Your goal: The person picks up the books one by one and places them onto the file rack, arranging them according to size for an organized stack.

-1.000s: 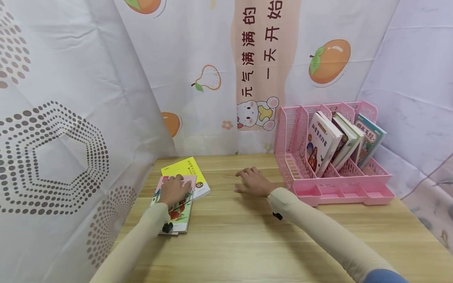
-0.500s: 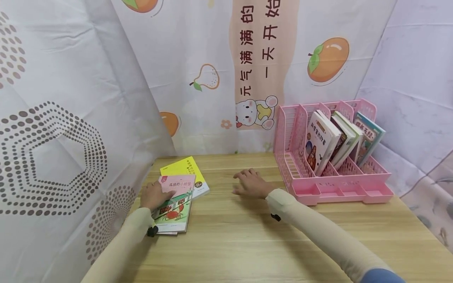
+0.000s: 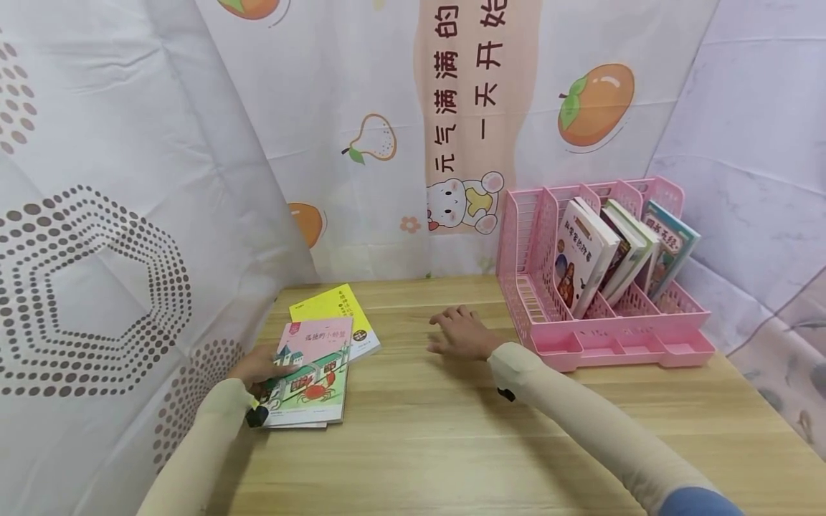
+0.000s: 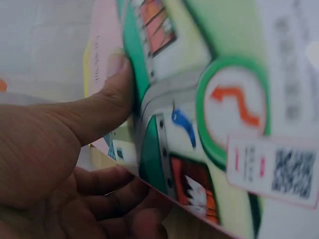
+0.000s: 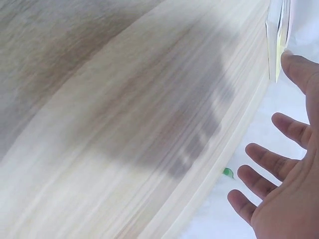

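Note:
A pink and green picture book with a red crab on its cover (image 3: 316, 390) tops a small stack at the left of the table. My left hand (image 3: 257, 364) grips its left edge. In the left wrist view the thumb (image 4: 107, 97) lies on the cover and the other fingers reach beneath the edge. Another book's edge (image 3: 310, 426) peeks out below; most of it is hidden. Behind them lies a yellow book (image 3: 323, 304), partly covered. My right hand (image 3: 463, 335) is held over the middle of the table, fingers spread and holding nothing.
At the right of the wooden table (image 3: 413, 437) stands a pink perforated book rack (image 3: 619, 333). Several books (image 3: 587, 254) lean in its compartments, and small trays line its front. Printed curtains (image 3: 361, 215) hang behind and beside the table.
My left hand has slid off the top of the crab book leftward to its left edge, uncovering the cover, and now grips that edge. The right hand has barely moved.

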Demonstrator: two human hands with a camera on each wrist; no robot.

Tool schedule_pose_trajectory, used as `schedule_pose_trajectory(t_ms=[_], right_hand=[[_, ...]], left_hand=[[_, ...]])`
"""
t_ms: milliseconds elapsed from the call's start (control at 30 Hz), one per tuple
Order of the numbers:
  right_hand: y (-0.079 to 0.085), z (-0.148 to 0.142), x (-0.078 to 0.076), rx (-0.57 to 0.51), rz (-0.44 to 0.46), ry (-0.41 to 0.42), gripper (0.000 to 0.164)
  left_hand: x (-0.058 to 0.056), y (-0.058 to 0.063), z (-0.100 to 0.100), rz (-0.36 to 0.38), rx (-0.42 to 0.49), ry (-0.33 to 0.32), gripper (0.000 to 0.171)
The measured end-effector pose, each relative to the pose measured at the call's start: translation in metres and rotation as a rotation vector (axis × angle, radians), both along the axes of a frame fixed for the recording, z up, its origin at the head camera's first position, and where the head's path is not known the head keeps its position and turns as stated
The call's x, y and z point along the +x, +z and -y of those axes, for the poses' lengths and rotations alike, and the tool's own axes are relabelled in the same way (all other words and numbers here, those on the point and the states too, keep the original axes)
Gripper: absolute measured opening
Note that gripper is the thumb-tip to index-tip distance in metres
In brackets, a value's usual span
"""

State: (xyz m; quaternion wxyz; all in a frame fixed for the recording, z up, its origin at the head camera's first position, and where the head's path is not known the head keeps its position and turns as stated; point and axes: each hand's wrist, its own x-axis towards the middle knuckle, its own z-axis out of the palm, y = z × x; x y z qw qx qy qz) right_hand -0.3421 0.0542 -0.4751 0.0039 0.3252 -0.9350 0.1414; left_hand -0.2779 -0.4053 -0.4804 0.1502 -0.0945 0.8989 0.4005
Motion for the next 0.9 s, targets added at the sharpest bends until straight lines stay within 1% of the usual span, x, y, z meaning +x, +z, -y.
schedule_pose_trajectory(t_ms=[33, 67, 200, 267, 300, 433, 500, 533, 567, 633, 700, 767, 833, 900], right_hand=[[-0.001, 0.000, 0.000, 0.000, 0.008, -0.003, 0.063], [-0.002, -0.001, 0.000, 0.002, 0.013, -0.006, 0.062], [-0.006, -0.003, -0.002, 0.014, 0.017, -0.017, 0.060], [-0.007, -0.003, -0.002, 0.019, 0.017, -0.016, 0.059], [-0.008, -0.004, -0.002, 0.024, 0.016, -0.015, 0.058], [-0.011, -0.005, -0.004, 0.030, 0.012, -0.004, 0.058], [-0.011, -0.004, -0.003, 0.036, 0.020, 0.000, 0.056], [-0.010, -0.004, -0.003, 0.035, 0.025, 0.005, 0.056], [-0.009, -0.003, -0.002, 0.038, 0.032, 0.008, 0.055], [-0.008, -0.001, -0.001, 0.053, 0.041, 0.008, 0.053], [-0.005, 0.001, 0.001, 0.066, 0.052, 0.006, 0.051], [-0.004, 0.003, 0.002, 0.065, 0.058, 0.005, 0.049], [-0.002, 0.005, 0.004, 0.048, 0.069, 0.010, 0.045], [0.000, 0.009, 0.006, 0.027, 0.077, 0.021, 0.041]], left_hand=[[0.001, 0.001, 0.002, 0.018, 0.034, 0.006, 0.032], [0.002, 0.000, 0.005, 0.034, 0.087, -0.002, 0.029], [0.006, -0.004, 0.015, 0.124, 0.360, -0.011, 0.023], [0.007, -0.009, 0.018, 0.195, 0.509, -0.016, 0.021], [0.008, -0.011, 0.018, 0.223, 0.561, -0.020, 0.019], [0.005, -0.018, 0.015, 0.311, 0.751, -0.132, 0.024], [0.003, -0.021, 0.012, 0.303, 0.827, -0.195, 0.028], [0.003, -0.022, 0.010, 0.295, 0.859, -0.222, 0.029], [0.002, -0.022, 0.008, 0.282, 0.884, -0.230, 0.029], [0.002, -0.024, 0.003, 0.240, 0.906, -0.215, 0.025], [0.001, -0.025, -0.005, 0.200, 0.898, -0.181, 0.022], [0.001, -0.025, -0.013, 0.166, 0.883, -0.121, 0.021], [0.000, -0.025, -0.021, 0.140, 0.869, -0.068, 0.027], [0.000, -0.026, -0.029, 0.129, 0.863, -0.031, 0.036]])
